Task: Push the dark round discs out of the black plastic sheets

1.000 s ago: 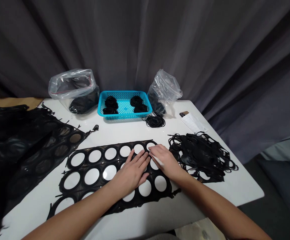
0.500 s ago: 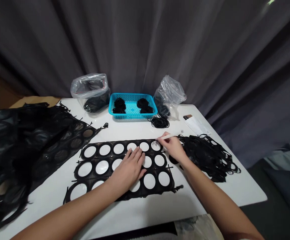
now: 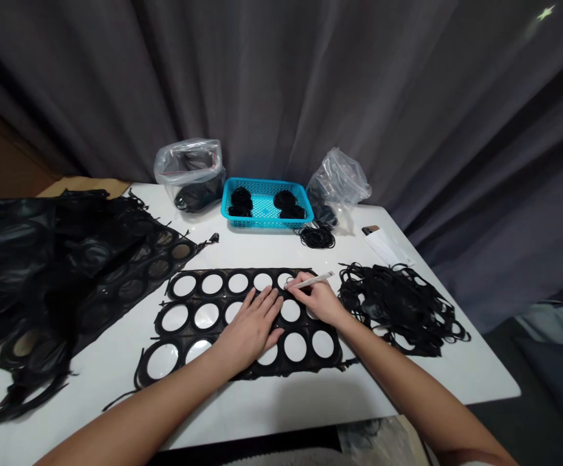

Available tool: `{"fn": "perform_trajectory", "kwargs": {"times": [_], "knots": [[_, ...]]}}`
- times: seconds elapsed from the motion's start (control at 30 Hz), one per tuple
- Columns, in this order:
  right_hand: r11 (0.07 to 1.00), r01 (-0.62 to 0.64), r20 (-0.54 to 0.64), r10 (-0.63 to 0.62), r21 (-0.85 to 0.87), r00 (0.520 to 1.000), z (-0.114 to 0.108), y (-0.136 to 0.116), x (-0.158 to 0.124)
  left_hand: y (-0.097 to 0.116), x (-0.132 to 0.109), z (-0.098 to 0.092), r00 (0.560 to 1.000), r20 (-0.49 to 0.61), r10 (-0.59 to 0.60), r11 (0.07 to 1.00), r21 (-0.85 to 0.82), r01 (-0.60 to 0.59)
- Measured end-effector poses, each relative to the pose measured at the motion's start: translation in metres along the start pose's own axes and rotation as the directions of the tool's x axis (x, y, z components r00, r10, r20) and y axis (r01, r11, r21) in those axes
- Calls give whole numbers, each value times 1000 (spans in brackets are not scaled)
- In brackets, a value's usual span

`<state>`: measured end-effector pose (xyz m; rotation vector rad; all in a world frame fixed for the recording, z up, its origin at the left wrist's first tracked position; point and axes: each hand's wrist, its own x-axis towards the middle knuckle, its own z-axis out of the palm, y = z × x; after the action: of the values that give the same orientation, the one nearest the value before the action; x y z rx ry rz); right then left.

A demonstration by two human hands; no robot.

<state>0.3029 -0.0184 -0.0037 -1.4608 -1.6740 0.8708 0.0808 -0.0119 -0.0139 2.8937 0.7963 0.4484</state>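
Observation:
A thin black rubber-like sheet (image 3: pixel 191 298) with rows of round holes lies flat on the white table, whose surface shows through the holes. My left hand (image 3: pixel 255 322) rests palm down on the middle of the sheet, fingers stretched out, covering some holes. My right hand (image 3: pixel 316 301) pinches a slim white pen-like tool (image 3: pixel 313 280). Its fingertips are at a hole in the far row, towards the right end. A thin black strand curves in that hole by the fingertips; the tool's working tip is hidden.
Larger black holed sheets (image 3: pixel 101 259) are heaped at left; a tangled black pile (image 3: pixel 398 304) lies at right. Behind stand a blue basket (image 3: pixel 266 222) with black ring bundles, two clear plastic bags (image 3: pixel 189 171), and a loose bundle of thin black rings (image 3: pixel 317 237). White paper (image 3: pixel 387 246) covers part of a phone-like object.
My right hand has moved left with the tool, from the far row's right-end hole to the neighbouring one. My left hand stays flat on the sheet. The whole view has shifted slightly.

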Motion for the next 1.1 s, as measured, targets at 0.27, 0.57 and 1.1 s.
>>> {"fn": "perform_trajectory", "kwargs": {"times": [0.27, 0.57, 1.1], "knots": [[963, 169, -11, -175, -210, 985, 4, 2, -5, -1, -1, 2, 1000, 7, -3, 1000, 5, 3], [646, 140, -73, -292, -750, 954, -29, 13, 34, -1, 0, 5, 1000, 10, -10, 1000, -14, 10], [998, -51, 17, 52, -23, 999, 13, -18, 36, -18, -35, -16, 997, 37, -63, 992, 113, 58]]}}
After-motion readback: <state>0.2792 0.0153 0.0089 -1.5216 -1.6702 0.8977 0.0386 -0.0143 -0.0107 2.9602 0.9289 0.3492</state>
